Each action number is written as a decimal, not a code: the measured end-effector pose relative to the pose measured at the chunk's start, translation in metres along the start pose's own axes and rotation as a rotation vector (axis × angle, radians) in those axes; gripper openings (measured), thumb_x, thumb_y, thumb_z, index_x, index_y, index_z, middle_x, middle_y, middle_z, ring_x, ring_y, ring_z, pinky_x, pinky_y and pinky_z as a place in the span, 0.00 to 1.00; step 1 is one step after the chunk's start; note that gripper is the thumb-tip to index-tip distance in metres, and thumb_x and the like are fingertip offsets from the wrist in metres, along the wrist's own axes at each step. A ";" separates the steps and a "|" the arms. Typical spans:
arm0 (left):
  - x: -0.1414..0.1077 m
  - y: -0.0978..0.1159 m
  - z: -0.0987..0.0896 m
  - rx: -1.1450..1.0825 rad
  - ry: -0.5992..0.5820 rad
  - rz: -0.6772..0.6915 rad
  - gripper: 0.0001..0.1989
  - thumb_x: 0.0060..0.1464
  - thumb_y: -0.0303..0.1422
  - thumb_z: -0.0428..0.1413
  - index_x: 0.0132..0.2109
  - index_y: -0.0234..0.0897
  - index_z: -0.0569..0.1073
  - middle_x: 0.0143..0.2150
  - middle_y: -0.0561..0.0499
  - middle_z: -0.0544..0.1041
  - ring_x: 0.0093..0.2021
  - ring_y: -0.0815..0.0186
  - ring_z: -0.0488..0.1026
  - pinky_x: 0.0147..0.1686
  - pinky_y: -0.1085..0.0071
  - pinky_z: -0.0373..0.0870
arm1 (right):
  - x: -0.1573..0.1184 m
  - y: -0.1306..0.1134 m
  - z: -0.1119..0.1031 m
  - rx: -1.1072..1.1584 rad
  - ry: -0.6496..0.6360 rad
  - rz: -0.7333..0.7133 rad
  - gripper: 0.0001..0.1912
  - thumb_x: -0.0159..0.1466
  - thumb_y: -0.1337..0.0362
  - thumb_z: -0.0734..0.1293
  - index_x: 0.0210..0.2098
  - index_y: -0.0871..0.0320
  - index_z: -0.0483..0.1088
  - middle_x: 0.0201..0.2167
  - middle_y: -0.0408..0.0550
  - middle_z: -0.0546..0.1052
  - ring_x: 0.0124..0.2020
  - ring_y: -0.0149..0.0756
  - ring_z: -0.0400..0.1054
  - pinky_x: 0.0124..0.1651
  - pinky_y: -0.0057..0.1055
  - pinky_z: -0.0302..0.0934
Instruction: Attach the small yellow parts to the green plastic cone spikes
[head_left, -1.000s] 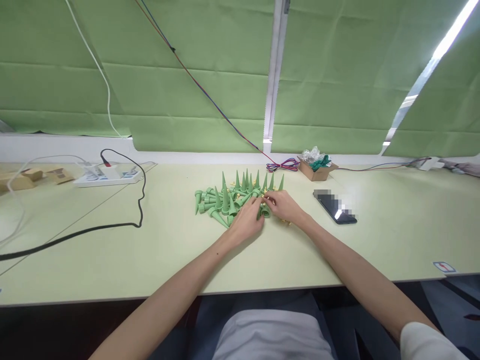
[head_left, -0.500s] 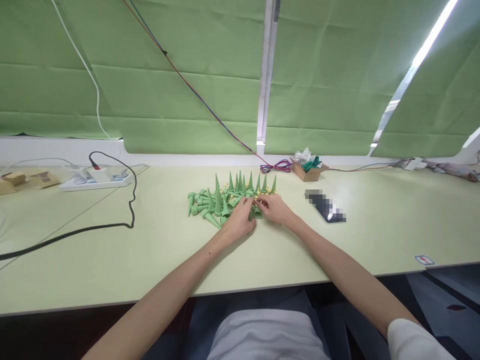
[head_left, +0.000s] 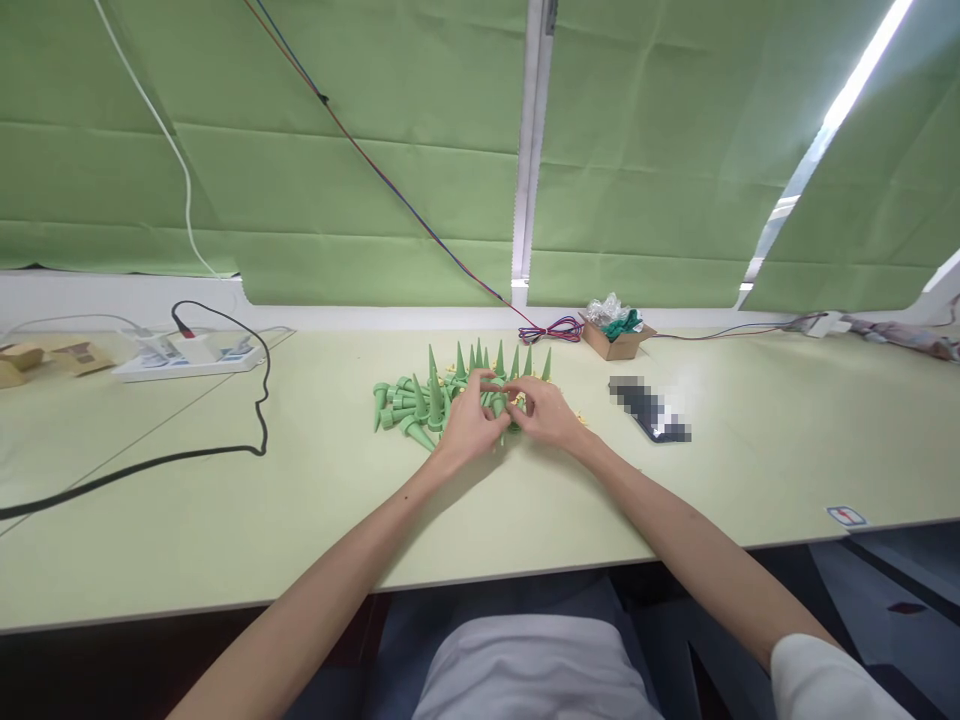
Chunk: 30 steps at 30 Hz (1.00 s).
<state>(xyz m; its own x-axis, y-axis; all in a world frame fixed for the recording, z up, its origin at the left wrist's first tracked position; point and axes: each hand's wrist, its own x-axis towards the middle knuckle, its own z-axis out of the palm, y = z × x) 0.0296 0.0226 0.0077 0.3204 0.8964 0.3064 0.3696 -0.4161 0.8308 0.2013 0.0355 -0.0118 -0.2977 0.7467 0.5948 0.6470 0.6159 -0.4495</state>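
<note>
Several green plastic spikes (head_left: 436, 400) are heaped on the table, some standing point up in a row at the back, others lying on their sides at the left. Small yellow pieces (head_left: 582, 418) lie among and beside them. At the heap's right part, my left hand (head_left: 474, 418) is closed round a green spike, its thumb and index finger curved about it. My right hand (head_left: 541, 410) meets it from the right, fingertips pinched at the top of that spike; whatever small thing they hold is too hidden to make out.
A black phone (head_left: 649, 410), partly pixelated, lies right of the hands. Behind it stands a small cardboard box (head_left: 619, 346) with plastic and green material, beside coiled wires (head_left: 551, 330). At the left are a power strip (head_left: 187, 362) and a black cable (head_left: 165, 460).
My left hand has lifted slightly, and its index finger now arches over toward my right hand. The green spike between my hands shows more clearly. The view has shifted slightly.
</note>
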 end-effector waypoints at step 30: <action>0.007 0.001 -0.006 0.114 0.207 0.263 0.08 0.58 0.38 0.57 0.37 0.37 0.70 0.37 0.52 0.73 0.24 0.74 0.65 0.27 0.73 0.66 | -0.001 -0.006 0.007 0.092 0.012 -0.087 0.09 0.69 0.66 0.60 0.32 0.58 0.68 0.36 0.49 0.67 0.35 0.36 0.64 0.38 0.32 0.60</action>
<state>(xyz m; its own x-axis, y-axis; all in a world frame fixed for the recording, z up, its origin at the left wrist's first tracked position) 0.0268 0.0297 0.0139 0.2383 0.7633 0.6005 0.3964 -0.6409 0.6574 0.1927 0.0324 -0.0147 -0.3413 0.6870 0.6415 0.5515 0.6990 -0.4553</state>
